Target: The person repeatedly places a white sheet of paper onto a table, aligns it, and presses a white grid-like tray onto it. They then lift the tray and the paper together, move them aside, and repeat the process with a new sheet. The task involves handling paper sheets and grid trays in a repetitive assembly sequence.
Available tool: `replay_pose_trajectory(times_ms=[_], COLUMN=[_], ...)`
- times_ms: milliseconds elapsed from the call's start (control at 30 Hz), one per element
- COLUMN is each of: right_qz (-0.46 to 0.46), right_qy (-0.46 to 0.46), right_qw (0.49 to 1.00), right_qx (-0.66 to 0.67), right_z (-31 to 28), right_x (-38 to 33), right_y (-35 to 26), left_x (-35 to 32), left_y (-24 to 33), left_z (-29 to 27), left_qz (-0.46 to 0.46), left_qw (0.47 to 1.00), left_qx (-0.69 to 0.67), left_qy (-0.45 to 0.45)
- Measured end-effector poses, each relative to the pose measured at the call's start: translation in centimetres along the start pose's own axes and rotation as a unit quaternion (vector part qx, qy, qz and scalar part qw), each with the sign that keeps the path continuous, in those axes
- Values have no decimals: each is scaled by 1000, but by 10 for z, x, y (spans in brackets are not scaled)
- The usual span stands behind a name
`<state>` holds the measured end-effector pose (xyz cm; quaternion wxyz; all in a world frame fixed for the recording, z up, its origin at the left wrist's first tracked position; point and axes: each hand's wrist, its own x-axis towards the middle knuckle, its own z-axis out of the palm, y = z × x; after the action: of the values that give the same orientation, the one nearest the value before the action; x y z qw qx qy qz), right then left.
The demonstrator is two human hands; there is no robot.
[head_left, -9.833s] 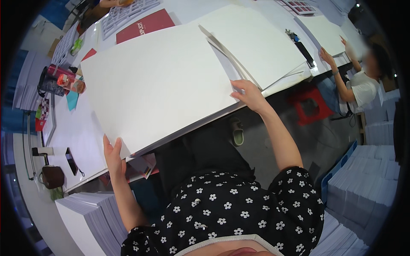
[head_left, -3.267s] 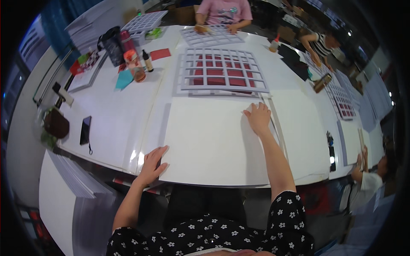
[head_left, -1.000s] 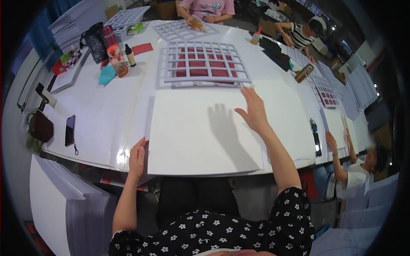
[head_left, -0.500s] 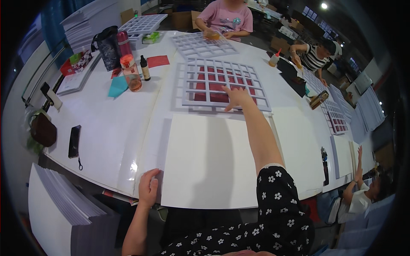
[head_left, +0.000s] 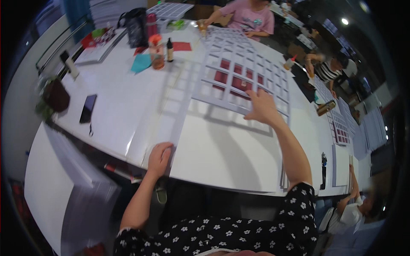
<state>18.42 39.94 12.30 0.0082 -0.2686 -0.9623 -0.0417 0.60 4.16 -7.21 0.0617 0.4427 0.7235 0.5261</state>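
Note:
My right hand is closed on the near edge of a white lattice frame, thumb below and fingers over its bars. The frame is raised and tilted, its shadow falling on the table. Dark red pieces show through several of its openings; whether they are attached is unclear. In front of me lies a large flat white board, partly under the frame's shadow. My left hand rests at the board's left edge with its fingers laid flat, holding nothing that shows.
A phone lies at the left. Farther back stand a pink-lidded bottle, a dark dropper bottle and a black bag. A person in pink works across the table. Stacked white sheets stand at lower left.
My right hand has taken hold of the lattice frame and lifted its near side off the table. My left hand stays by the board. The whole view has shifted.

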Motion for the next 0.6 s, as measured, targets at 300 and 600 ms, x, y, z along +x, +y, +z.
replay_pose_trajectory(times_ms=[300,600], right_qz=[-100,-125], right_qy=[-75,-83], right_qw=[990,988], right_qx=[57,39], right_z=[-21,21], right_x=[-181,-190], right_y=[-84,-96], left_x=[-2,-2], left_y=[6,-3], left_z=[2,1], left_qz=[-10,-14], left_qw=[1000,1000], left_qx=[-6,-3], left_qy=[16,12])
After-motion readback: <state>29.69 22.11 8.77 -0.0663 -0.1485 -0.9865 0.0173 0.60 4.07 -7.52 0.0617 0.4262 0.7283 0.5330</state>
